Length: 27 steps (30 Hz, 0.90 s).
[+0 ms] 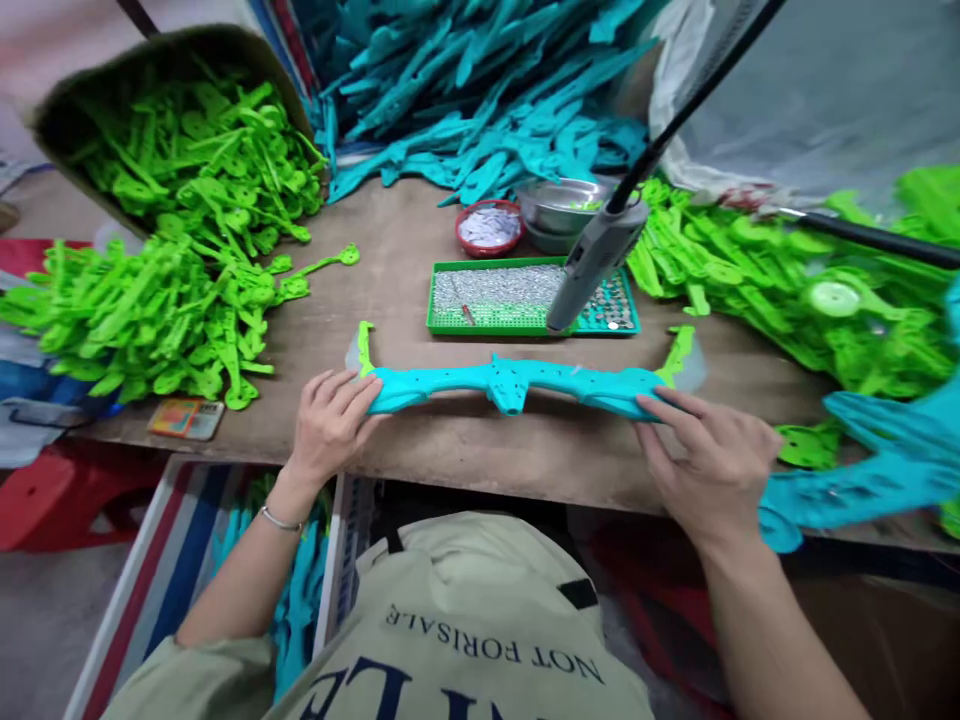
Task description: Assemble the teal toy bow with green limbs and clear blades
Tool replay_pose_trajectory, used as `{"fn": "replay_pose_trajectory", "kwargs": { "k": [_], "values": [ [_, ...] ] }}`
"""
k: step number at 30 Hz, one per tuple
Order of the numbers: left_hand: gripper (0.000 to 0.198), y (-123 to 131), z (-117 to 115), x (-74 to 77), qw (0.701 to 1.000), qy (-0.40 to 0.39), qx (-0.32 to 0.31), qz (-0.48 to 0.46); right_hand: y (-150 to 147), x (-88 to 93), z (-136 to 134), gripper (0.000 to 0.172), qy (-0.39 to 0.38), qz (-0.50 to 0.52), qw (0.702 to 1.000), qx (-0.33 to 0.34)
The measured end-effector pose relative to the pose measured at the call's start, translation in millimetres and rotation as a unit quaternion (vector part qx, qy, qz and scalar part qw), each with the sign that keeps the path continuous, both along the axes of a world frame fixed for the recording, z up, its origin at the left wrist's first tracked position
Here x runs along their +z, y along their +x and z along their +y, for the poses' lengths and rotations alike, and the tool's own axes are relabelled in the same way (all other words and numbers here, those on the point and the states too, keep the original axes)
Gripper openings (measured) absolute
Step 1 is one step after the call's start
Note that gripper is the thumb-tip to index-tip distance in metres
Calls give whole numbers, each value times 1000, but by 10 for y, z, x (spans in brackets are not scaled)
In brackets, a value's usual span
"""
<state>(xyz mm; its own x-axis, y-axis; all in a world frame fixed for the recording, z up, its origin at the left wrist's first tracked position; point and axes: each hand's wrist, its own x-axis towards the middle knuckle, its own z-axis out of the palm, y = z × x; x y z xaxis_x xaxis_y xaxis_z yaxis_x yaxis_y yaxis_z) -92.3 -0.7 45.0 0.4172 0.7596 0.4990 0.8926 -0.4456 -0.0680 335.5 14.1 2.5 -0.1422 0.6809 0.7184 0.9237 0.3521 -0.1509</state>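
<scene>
A long teal plastic bow-shaped piece (517, 384) with green tips lies across the front of the wooden table (405, 250). My left hand (328, 425) grips its left end with fingers curled over it. At the other end, my right hand (712, 455) presses down on the piece with fingers together. A grey electric screwdriver (592, 262) hangs on a black cable just behind the piece, over a green tray (517, 322) of small screws.
Piles of green plastic parts (172, 260) lie at the left, some in a cardboard box, and more green parts (795, 280) at the right. Teal parts (487, 100) are heaped at the back. A red bowl (489, 227) and a metal bowl (561, 208) stand behind the tray.
</scene>
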Motion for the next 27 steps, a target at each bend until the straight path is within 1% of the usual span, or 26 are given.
{"fn": "replay_pose_trajectory", "kwargs": {
  "k": [2, 5, 9, 12, 16, 19, 23, 25, 27],
  "values": [
    [25, -96, 22, 98, 1000, 21, -8, -7, -26, 122, 41, 16, 13, -4, 999, 33],
    [20, -183, 71, 157, 999, 39, -10, -17, -84, 275, 101, 18, 9, -20, 998, 63],
    [21, -184, 164, 123, 997, 70, -8, -15, -152, 415, 169, 16, 16, -68, 995, 65],
    [17, -188, 247, 82, 996, 82, -16, -22, -187, 487, 199, 16, 8, -83, 994, 64],
    [16, -264, 361, 99, 996, 76, -23, -44, -230, 543, 212, 15, 31, -81, 992, 89],
    [14, -314, 428, 167, 993, 98, -49, -39, -257, 547, 223, 15, 55, -86, 989, 109],
    [13, -343, 472, 246, 989, 128, -74, -21, -295, 536, 241, 17, 106, -78, 982, 137],
    [11, -371, 477, 268, 986, 137, -93, -20, -322, 542, 230, 18, 113, -66, 980, 148],
    [11, -422, 477, 286, 985, 132, -108, -20, -357, 554, 201, 17, 101, -56, 982, 149]
  ]
}}
